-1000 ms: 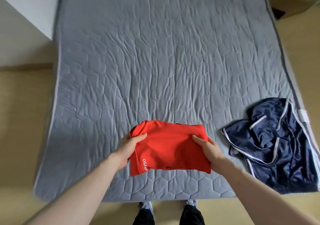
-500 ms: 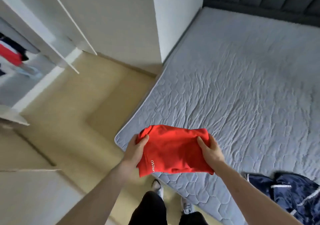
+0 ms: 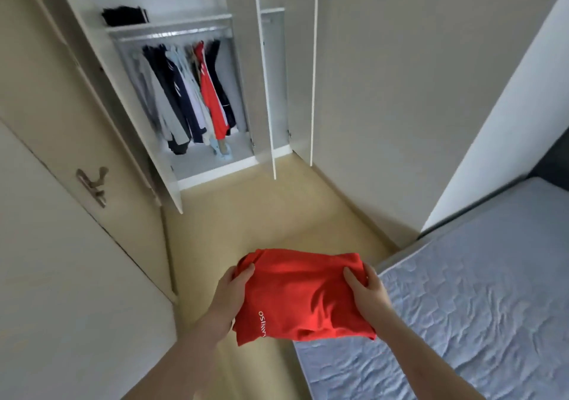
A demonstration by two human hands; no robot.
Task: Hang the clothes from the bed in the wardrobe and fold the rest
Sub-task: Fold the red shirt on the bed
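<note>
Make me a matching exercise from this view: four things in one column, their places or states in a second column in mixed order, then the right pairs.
Things
1. folded red garment
2. black folded pile
3. hanging red garment
4. bed

Places or states
A. on the wardrobe's top shelf
B. on the rail among dark and pale clothes
C. at lower right, with a grey quilted cover
D. gripped at both ends by the left hand and right hand

Pairs: 1-D, 2-A, 3-B, 4-C

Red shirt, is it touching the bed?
Cannot tell. In the head view the red shirt, held by both hands, overlaps the bed corner, hiding any gap.
</note>
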